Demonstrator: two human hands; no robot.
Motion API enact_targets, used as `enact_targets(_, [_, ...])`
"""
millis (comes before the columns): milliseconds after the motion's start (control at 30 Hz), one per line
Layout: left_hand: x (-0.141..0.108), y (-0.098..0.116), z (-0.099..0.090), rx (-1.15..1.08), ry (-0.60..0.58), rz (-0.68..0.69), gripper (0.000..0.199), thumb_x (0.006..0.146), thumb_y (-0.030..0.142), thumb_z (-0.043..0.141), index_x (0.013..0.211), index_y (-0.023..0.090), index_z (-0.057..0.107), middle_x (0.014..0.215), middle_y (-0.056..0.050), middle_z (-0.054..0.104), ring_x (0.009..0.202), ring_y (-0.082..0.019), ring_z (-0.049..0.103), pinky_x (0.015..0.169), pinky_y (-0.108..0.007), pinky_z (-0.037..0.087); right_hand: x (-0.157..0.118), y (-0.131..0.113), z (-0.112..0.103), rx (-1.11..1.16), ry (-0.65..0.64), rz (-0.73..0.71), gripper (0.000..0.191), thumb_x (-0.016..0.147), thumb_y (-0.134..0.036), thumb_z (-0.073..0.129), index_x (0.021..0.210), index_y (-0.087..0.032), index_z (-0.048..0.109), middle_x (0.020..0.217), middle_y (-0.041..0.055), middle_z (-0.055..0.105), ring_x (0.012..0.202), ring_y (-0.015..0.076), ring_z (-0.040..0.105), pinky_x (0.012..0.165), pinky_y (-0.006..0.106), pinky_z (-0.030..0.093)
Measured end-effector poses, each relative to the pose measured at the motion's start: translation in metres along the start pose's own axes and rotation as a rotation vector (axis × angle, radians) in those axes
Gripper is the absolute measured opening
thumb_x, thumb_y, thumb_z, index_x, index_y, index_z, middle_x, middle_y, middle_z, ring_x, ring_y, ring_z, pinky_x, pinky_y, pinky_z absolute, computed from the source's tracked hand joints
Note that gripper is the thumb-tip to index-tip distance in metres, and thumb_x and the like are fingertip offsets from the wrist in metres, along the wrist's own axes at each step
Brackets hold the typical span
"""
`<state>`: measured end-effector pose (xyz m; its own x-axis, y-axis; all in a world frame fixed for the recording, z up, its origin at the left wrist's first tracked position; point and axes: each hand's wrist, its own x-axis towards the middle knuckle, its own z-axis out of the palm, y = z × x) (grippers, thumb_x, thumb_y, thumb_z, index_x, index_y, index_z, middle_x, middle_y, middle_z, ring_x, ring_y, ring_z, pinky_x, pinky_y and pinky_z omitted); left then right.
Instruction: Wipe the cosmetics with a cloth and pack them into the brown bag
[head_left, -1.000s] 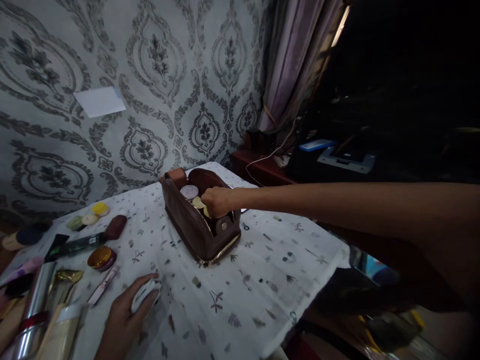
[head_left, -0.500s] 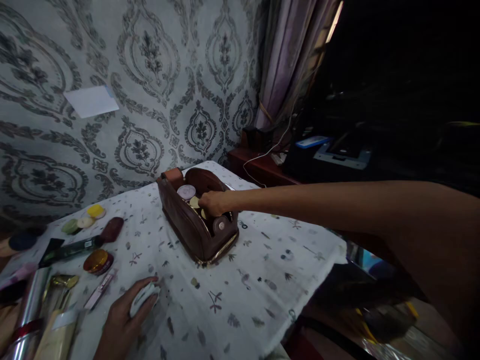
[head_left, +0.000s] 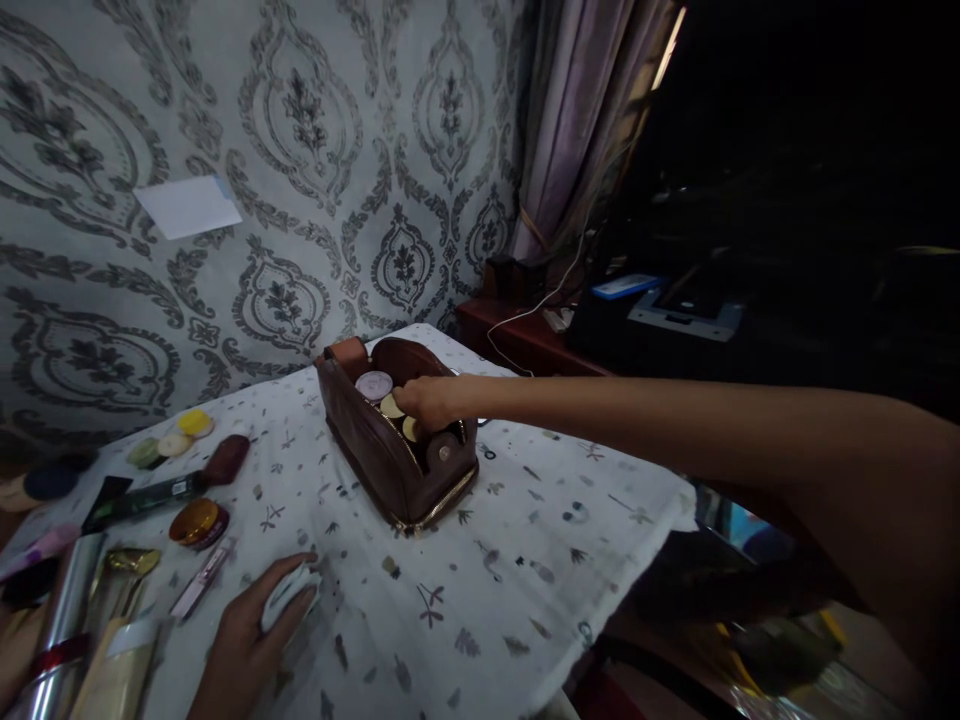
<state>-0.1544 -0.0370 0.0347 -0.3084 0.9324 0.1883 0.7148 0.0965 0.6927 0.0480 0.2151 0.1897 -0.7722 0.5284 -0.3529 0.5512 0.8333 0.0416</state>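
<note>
Reaching into the bag (head_left: 367, 460) on the bench (head_left: 495, 620) with my right hand (head_left: 435, 402); its open top probably gives access. Fingers are curled by the yellow discs (head_left: 410, 429), can't tell if pinching. Left hand (head_left: 244, 630) pinches a white wad (head_left: 282, 594). Versus a second ago, more of the lower disc shows.

"Where does the right arm (head_left: 637, 412) go?"

"In from the right edge, stretched nearly level to the middle of the frame. The wrist (head_left: 466, 397) looks almost straight."

"And the right hand (head_left: 429, 402)?"

"Just left of centre, back of the hand showing, fingers bent. I can't make out all the fingertips."

"The left hand (head_left: 251, 625)?"

"Lower left, reaching up from the bottom edge, thumb and forefinger curled towards each other in a grip."
</note>
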Motion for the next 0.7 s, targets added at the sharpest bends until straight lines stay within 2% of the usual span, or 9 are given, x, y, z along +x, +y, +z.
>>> enact_targets(100, [0.0,-0.004,-0.001,-0.001,-0.052,0.011,0.044,0.082,0.057,0.061,0.105,0.021,0.074,0.106,-0.007,0.078,0.101,-0.029,0.073,0.087,-0.036,0.059,0.004,-0.005,0.012,0.015,0.01,0.026,0.046,0.079,-0.01,0.07,0.124,-0.008,0.061,0.122,0.0194,0.068,0.112,0.0322,0.067,0.083,0.035,0.054])
enact_targets(200, [0.0,-0.005,-0.001,-0.019,-0.095,0.016,0.039,0.085,0.051,0.061,0.109,0.021,0.072,0.11,-0.007,0.077,0.104,-0.027,0.072,0.088,-0.034,0.058,0.007,-0.004,0.014,0.014,0.021,0.021,0.051,0.078,-0.009,0.07,0.127,-0.006,0.057,0.122,0.0201,0.068,0.113,0.0306,0.066,0.086,0.033,0.053])
enact_targets(367, [-0.001,0.003,0.001,-0.092,-0.022,0.002,0.035,0.084,0.048,0.063,0.104,0.021,0.073,0.106,-0.007,0.077,0.099,-0.027,0.073,0.087,-0.036,0.057,0.011,0.001,0.016,-0.017,0.03,-0.036,0.049,0.083,-0.014,0.066,0.13,-0.005,0.052,0.124,0.0217,0.065,0.116,0.0311,0.064,0.086,0.032,0.052])
enact_targets(533, [-0.001,0.004,0.003,-0.172,-0.034,0.011,0.03,0.086,0.039,0.063,0.108,0.02,0.071,0.107,-0.007,0.076,0.101,-0.025,0.071,0.091,-0.035,0.054,0.023,0.011,0.027,-0.013,0.07,-0.101,0.044,0.085,-0.02,0.063,0.126,-0.005,0.055,0.116,0.021,0.068,0.107,0.0308,0.068,0.083,0.032,0.05])
enact_targets(700, [-0.002,0.003,0.003,-0.217,-0.065,0.052,0.029,0.089,0.038,0.062,0.109,0.017,0.069,0.105,-0.007,0.075,0.097,-0.022,0.07,0.087,-0.03,0.053,0.035,0.02,0.036,0.026,0.106,-0.132,0.043,0.083,-0.009,0.06,0.125,-0.012,0.061,0.107,0.0153,0.073,0.094,0.025,0.072,0.073,0.027,0.049])
